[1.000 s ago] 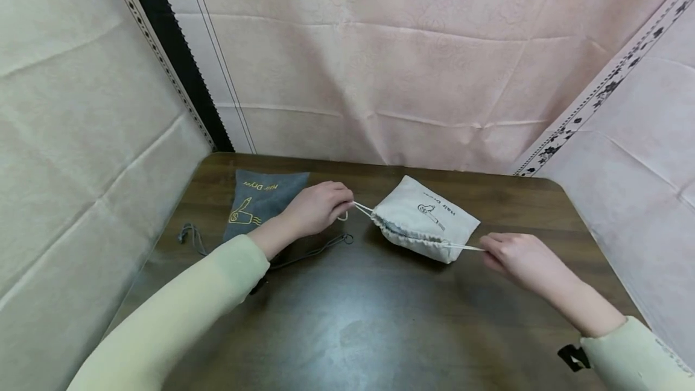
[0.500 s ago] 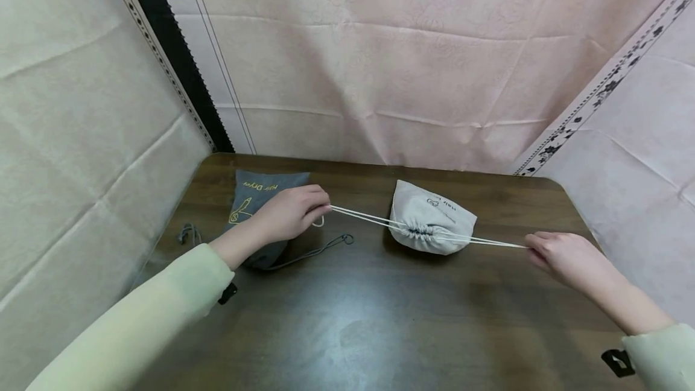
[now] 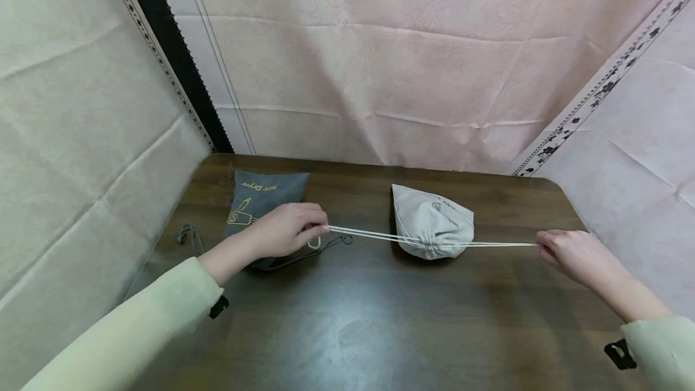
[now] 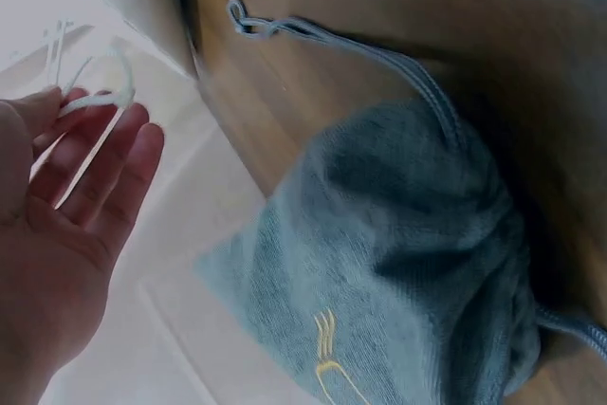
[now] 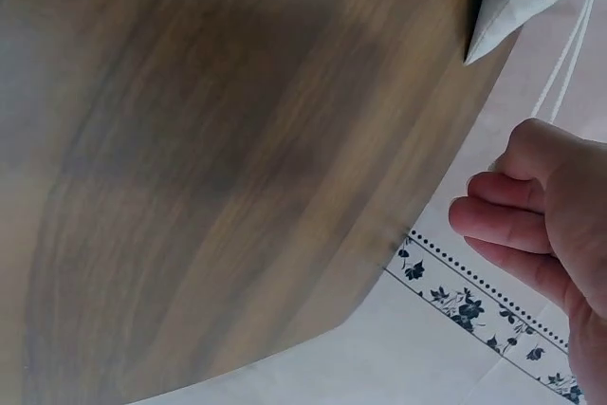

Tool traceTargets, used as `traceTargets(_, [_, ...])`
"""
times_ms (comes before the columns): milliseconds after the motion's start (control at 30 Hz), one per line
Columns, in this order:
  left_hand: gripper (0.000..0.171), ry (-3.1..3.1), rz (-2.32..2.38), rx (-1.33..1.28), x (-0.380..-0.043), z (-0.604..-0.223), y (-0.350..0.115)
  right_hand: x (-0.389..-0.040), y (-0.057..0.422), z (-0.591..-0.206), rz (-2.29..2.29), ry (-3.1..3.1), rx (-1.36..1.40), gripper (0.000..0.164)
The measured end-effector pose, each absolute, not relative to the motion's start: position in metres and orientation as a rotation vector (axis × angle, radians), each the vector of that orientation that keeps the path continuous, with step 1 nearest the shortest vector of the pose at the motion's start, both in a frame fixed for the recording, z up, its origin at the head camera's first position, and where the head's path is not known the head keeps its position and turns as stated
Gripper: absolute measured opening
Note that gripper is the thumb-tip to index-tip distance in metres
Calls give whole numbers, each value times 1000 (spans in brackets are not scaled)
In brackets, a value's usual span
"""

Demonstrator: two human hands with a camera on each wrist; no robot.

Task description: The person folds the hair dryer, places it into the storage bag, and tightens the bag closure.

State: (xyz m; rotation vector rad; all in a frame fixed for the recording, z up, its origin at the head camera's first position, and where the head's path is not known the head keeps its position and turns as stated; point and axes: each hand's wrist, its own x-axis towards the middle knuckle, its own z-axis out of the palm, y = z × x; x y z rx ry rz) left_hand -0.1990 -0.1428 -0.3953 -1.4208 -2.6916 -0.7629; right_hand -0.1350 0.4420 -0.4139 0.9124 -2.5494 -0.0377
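Note:
A pale drawstring bag (image 3: 434,222) with a dark print lies on the table, its mouth gathered into a tight pucker. Two white drawstrings stretch taut from it to either side. My left hand (image 3: 288,229) pinches one drawstring (image 3: 369,234) between thumb and forefinger; its looped end (image 4: 119,82) sticks out past the fingers in the left wrist view. On the other side my right hand (image 3: 575,253) pinches the opposite drawstring (image 3: 502,244), fingers curled in the right wrist view. Behind my left hand, partly covered by it, lies a grey-blue drawstring bag (image 3: 271,192) with yellow print.
The grey-blue bag's dark cords (image 4: 379,54) trail onto the wooden table (image 3: 347,318) on both sides. Pale cloth (image 3: 380,65) hangs behind the table and along its sides, with a floral border (image 5: 465,310) at the right.
My hands have drawn apart, left hand leftward and right hand rightward, pulling the drawstrings longer. The pale bag's gaping mouth has closed into a gathered knot, and the bag has turned slightly.

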Motion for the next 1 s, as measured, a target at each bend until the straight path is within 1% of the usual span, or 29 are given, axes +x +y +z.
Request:
traceTargets(133, [20,-2699,-780,-1509,-194,-399,-133,-145,447,-413,-50,-2576,877,38])
traceTargets(300, [21,-2746,-781,-1508,-192,-409,-117,-158,450,-410,-69,-2660,800,41])
traceTargets(600, [17,-2801,-748,-1323,-198,-433,-90,-160,432,-427,38,-2746,762,44])
traceTargets(733, [16,-2827,-734,-1267,-202,-439,-77,-160,416,-429,134,-2784,746,34])
traceTargets(900, [15,-2878,-698,-1190,-206,-436,-64,-159,402,-424,199,-2824,737,17])
traceTargets(933, [18,-2900,-683,-1170,-207,-433,-63,-158,400,-422,207,-2840,735,14])
traceTargets(1000, [29,-2955,-633,-1123,-208,-428,-63,-155,395,-418,230,-2884,723,15])
